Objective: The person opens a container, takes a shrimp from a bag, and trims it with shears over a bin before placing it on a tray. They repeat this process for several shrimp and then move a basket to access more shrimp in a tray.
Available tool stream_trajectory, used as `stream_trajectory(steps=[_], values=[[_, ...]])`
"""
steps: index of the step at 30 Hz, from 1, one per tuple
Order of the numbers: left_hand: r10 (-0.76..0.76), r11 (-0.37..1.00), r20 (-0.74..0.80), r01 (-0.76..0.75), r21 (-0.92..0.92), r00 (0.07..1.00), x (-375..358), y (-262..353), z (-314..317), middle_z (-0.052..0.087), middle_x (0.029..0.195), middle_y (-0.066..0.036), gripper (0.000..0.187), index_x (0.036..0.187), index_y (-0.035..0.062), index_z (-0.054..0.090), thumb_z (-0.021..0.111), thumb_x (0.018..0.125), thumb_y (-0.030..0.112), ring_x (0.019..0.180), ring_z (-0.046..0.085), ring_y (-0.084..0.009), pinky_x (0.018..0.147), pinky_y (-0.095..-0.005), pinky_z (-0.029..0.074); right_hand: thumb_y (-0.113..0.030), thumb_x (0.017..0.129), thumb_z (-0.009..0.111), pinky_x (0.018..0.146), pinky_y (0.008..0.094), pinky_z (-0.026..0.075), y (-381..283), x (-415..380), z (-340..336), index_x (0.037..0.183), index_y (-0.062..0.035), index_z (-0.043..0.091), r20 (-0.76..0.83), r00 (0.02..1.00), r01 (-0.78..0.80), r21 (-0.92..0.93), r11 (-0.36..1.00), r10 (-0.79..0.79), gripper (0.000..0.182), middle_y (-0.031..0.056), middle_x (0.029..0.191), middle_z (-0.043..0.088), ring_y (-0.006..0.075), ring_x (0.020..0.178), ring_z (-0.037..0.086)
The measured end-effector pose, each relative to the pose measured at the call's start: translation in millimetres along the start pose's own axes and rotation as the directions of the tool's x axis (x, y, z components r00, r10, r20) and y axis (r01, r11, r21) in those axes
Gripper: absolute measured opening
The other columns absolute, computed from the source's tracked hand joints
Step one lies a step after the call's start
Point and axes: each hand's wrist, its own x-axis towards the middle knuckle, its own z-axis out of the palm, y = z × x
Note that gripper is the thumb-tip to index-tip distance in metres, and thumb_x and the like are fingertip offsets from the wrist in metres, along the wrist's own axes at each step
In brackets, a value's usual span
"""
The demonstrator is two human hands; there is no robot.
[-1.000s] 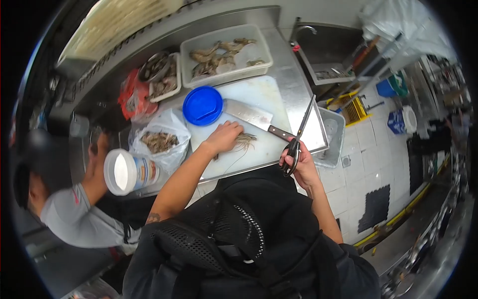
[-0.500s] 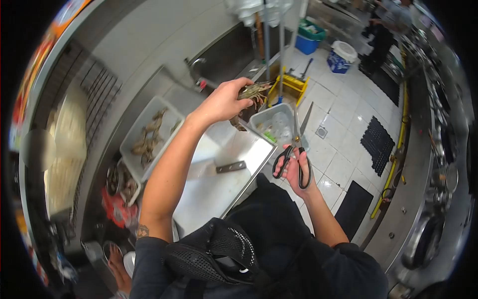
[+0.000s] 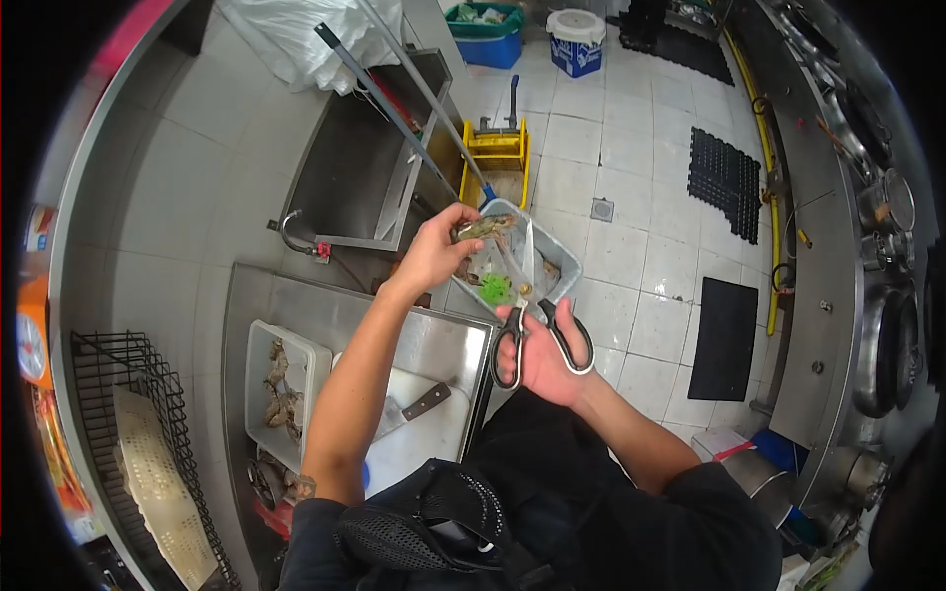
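My left hand [image 3: 439,251] holds a raw prawn [image 3: 485,229] by its body, up over a grey plastic bin [image 3: 560,251] beside the steel table [image 3: 414,340]. My right hand [image 3: 545,357] grips black-handled scissors [image 3: 522,295], blades pointing up at the prawn's underside. The bin holds scraps, one bright green. A white cutting board [image 3: 424,438] with a cleaver [image 3: 414,409] lies on the table under my left forearm.
A white tub of prawns [image 3: 281,394] sits at the table's left end. A steel sink [image 3: 360,167] with mop handles stands beyond. Also there: a yellow mop wringer [image 3: 498,153], black floor mats [image 3: 724,172], white tiled floor and a wire rack [image 3: 148,443] at left.
My left hand picked the prawn off the cutting board and carried it out over the grey bin. The scissors came up to meet it. My view swung right toward the floor.
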Motion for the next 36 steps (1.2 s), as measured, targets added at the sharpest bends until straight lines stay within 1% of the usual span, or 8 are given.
stream_trajectory(steps=[4,10,16,18,23,31,34,36], values=[[-0.138,0.99,0.062,0.138,0.003,0.988,-2,-7,8,0.066,0.095,-0.002,0.031,0.121,0.0009,0.063,0.076,0.093,0.0,0.078,0.06,-0.0093,0.067,-0.0277,0.052,-0.078,0.097,0.05,0.077,0.0413,0.052,-15,25,-17,0.144,-0.01,0.053,-0.181,0.983,-0.007,0.057,0.998,0.018,0.083,0.0088,0.091,0.064,0.0254,0.084,0.061],[-0.209,0.973,0.009,0.207,0.097,0.978,13,-16,10,0.067,0.092,-0.004,0.036,0.123,0.0045,0.065,0.08,0.09,0.006,0.077,0.06,-0.0124,0.071,-0.0328,0.052,-0.063,0.1,0.061,0.051,0.0302,0.044,-17,38,-47,0.14,-0.0097,0.054,-0.468,0.879,-0.065,-0.311,0.948,-0.093,0.067,0.0015,0.074,0.059,0.0143,0.06,0.054],[-0.231,0.948,-0.086,0.244,0.202,0.969,27,-35,8,0.072,0.095,-0.015,0.034,0.119,0.0023,0.065,0.081,0.089,0.007,0.084,0.068,-0.0248,0.081,-0.0389,0.053,-0.063,0.099,0.064,0.066,0.0298,0.051,-26,26,-64,0.151,-0.0116,0.049,-0.491,0.864,-0.141,-0.455,0.879,-0.115,0.075,0.0025,0.087,0.061,0.0132,0.075,0.06],[-0.148,0.932,-0.033,0.15,0.331,0.988,27,-35,8,0.073,0.1,-0.02,0.034,0.116,0.003,0.066,0.081,0.087,0.008,0.093,0.07,-0.0387,0.084,-0.0449,0.053,-0.064,0.098,0.065,0.066,0.0295,0.052,-34,26,-68,0.15,-0.0131,0.051,-0.437,0.896,-0.218,-0.584,0.782,-0.077,0.074,0.0016,0.087,0.061,0.0117,0.075,0.06],[-0.024,0.914,0.1,-0.019,0.406,0.995,21,-40,16,0.071,0.098,-0.021,0.033,0.115,0.0025,0.067,0.08,0.085,0.006,0.092,0.07,-0.038,0.082,-0.044,0.053,-0.039,0.097,0.078,0.049,0.0264,0.048,-41,42,-65,0.133,-0.0072,0.061,-0.472,0.868,-0.147,-0.544,0.826,-0.156,0.05,0.0015,0.074,0.06,0.011,0.056,0.057],[0.077,0.876,0.037,-0.085,0.474,0.996,6,-65,17,0.072,0.099,-0.021,0.033,0.117,0.0031,0.067,0.078,0.086,0.004,0.095,0.071,-0.0365,0.082,-0.0424,0.054,-0.032,0.094,0.083,0.04,0.0273,0.047,-32,54,-81,0.125,-0.0096,0.067,-0.586,0.791,-0.227,-0.549,0.804,-0.178,0.042,0.0028,0.069,0.064,0.0123,0.048,0.06],[-0.302,0.938,-0.129,0.319,0.134,0.944,-4,-88,15,0.073,0.101,-0.016,0.032,0.122,0.0017,0.065,0.075,0.091,0.003,0.091,0.072,-0.0265,0.082,-0.0386,0.055,-0.029,0.094,0.083,0.042,0.0267,0.047,-26,53,-80,0.126,-0.0076,0.066,-0.603,0.765,-0.222,-0.578,0.785,-0.228,0.042,0.0028,0.07,0.064,0.0119,0.049,0.059],[-0.54,0.748,-0.195,0.361,-0.557,0.819,-12,-116,6,0.071,0.109,-0.01,0.033,0.13,-0.0001,0.061,0.07,0.098,0.004,0.092,0.068,-0.0186,0.084,-0.0365,0.056,-0.028,0.094,0.083,0.044,0.0256,0.047,-19,51,-84,0.127,-0.0065,0.066,-0.581,0.765,-0.2,-0.625,0.754,-0.279,0.043,0.0028,0.07,0.064,0.0114,0.05,0.058]])
